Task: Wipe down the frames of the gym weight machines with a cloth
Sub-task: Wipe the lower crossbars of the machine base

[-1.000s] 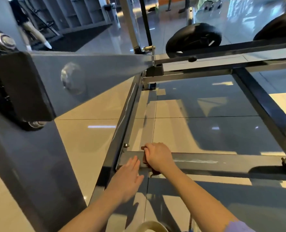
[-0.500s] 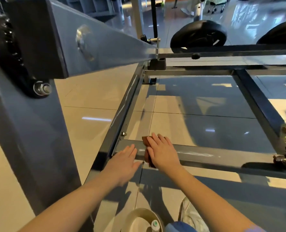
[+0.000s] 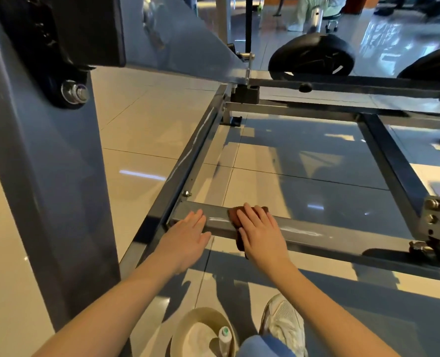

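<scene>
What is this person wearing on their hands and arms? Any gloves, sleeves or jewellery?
No gloves: the left hand and right hand are bare, with no ring, watch or bracelet showing. Both forearms are uncovered too, and no sleeve reaches into view.

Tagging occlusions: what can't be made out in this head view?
- Cloth: mostly under the right hand, head view; extent hidden.
- Bowl: cut by the bottom edge; contents unclear.
- Bottle: label too small, base cut off.
- Bar: underside faces away from camera.
</scene>
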`<state>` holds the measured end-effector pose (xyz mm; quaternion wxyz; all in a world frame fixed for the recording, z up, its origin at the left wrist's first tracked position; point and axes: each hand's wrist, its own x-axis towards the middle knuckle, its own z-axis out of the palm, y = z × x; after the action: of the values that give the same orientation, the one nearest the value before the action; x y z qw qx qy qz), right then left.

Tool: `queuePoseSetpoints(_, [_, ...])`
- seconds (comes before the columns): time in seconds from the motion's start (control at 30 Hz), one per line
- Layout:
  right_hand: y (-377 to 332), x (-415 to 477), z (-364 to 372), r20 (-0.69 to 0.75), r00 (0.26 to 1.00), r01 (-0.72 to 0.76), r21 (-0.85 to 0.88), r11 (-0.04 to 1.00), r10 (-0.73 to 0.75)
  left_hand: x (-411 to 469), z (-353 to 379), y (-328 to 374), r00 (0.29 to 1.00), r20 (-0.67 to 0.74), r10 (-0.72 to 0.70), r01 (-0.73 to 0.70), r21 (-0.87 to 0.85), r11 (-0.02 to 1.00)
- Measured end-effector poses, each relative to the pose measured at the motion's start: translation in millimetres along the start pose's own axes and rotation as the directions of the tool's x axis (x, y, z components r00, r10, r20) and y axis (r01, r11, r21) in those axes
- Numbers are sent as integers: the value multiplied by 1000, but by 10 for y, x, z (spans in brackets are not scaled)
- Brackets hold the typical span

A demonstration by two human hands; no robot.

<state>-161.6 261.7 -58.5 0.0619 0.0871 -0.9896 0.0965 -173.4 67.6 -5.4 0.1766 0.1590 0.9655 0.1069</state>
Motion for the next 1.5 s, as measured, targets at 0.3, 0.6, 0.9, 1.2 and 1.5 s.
queuePoseSetpoints(0.3, [-116,54,-14,73,991,111,31,993,-113,6,-16,-42,1000,-20,23,-24,-9,1000])
queuePoseSetpoints(0.6, [-335,566,-50,139,962,241,-21,970,-236,20,-27,-175,1000,-20,2,0,72,997])
queuePoseSetpoints(0.9, [-141,388,-142,241,868,435,49,899,-433,-3,0,-244,1000,-15,-10,10,21,1000])
queuePoseSetpoints(1.2, [-277,476,-141,216,894,392,46,919,-392,-8,-39,-247,1000,-5,1,-1,-4,1000])
queuePoseSetpoints(1.5, [-277,372,-114,117,940,318,28,948,-319,-32,-58,-246,1000,16,-13,12,85,996])
